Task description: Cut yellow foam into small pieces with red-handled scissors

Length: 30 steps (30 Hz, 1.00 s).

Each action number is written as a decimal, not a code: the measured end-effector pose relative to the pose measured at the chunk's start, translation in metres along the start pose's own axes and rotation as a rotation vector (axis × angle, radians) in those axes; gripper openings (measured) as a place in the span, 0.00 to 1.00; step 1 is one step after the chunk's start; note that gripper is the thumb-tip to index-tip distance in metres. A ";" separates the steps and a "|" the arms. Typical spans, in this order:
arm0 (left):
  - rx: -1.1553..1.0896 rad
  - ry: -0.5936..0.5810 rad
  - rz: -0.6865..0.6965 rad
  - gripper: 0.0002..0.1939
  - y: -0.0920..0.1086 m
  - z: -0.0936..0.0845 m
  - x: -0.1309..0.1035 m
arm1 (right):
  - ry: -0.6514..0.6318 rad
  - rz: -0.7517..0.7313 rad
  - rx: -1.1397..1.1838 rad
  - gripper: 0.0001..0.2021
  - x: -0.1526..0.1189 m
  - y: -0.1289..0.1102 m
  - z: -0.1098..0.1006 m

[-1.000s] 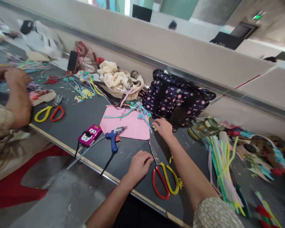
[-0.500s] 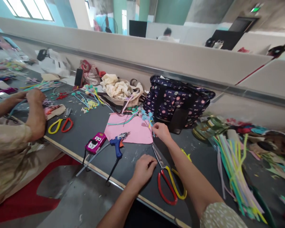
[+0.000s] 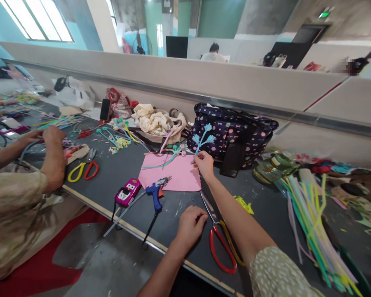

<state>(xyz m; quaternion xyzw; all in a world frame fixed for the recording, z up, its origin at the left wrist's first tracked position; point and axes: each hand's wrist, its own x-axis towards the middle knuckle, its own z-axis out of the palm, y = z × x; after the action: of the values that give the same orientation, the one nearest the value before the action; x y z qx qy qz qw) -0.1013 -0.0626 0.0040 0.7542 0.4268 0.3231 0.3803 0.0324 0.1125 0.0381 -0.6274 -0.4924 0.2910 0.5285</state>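
Note:
Between the thumb and fingers of my right hand is a light blue pipe-cleaner sprig with several fluffy tips, held upright in front of the dark patterned bag. Under it lies a pink sheet, with a teal-stemmed pipe-cleaner piece across its far part. My left hand rests on the table near the front edge, fingers curled in, with nothing visible in them. Beside it lie large scissors with red and yellow handles, partly hidden by my right forearm. A blue glue gun lies at the sheet's near left corner.
A magenta device sits left of the glue gun. At the back stand a polka-dot bag and a cloth-filled bag. Pipe cleaners and a green jar are on the right. A co-worker's hands work at left.
My right hand has raised the light blue sprig from the sheet's far right corner to upright. My left hand stays about where it was. The camera view has tilted up slightly.

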 end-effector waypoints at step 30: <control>-0.036 0.016 0.005 0.10 0.000 -0.001 0.002 | -0.322 -0.286 -0.728 0.19 0.001 0.044 -0.087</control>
<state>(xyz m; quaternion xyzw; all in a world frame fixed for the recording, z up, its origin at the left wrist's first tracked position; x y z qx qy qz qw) -0.1011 -0.0607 0.0047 0.7456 0.4221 0.3378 0.3897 0.1234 0.0829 0.0198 -0.6448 -0.7216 0.1162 0.2237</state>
